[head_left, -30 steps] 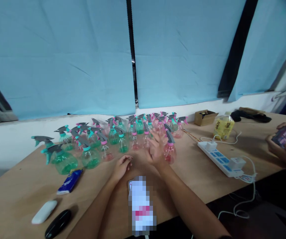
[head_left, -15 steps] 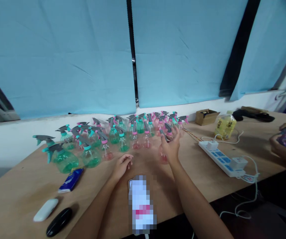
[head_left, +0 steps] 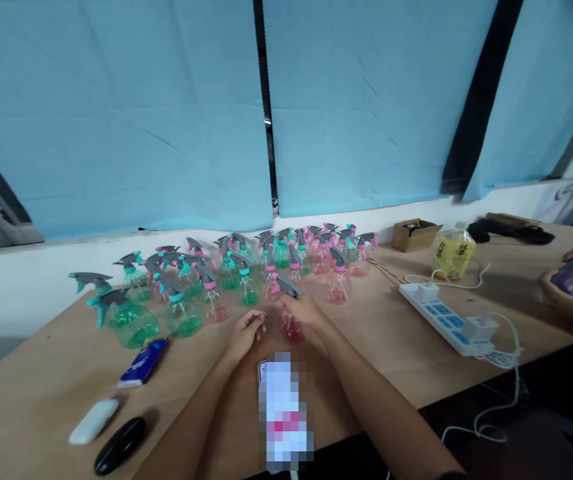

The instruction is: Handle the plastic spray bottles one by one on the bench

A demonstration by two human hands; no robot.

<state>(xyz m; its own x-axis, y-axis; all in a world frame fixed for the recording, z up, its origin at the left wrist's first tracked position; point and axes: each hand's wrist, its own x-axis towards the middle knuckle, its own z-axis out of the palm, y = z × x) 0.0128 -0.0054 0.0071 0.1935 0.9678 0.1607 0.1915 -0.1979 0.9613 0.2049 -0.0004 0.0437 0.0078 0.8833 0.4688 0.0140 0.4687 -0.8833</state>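
Note:
My right hand (head_left: 305, 311) is closed round a small pink spray bottle (head_left: 291, 325) with a grey trigger head, held just above the wooden table (head_left: 376, 340) in front of me. My left hand (head_left: 243, 335) rests on the table beside it, fingers loosely curled and holding nothing. Behind both hands stands a crowd of several pink and green spray bottles (head_left: 226, 270). One pink bottle (head_left: 337, 280) stands alone a little to the right.
A blue packet (head_left: 143, 363), a white case (head_left: 92, 421) and a black case (head_left: 119, 446) lie at the left front. A white power strip (head_left: 444, 318) with cables, a yellow bottle (head_left: 452, 255) and a cardboard box (head_left: 413, 234) sit right. Another person's hands (head_left: 569, 293) hold a phone at far right.
My right hand set one pink bottle down at the right of the group, then came back left and took hold of another pink bottle near my left hand.

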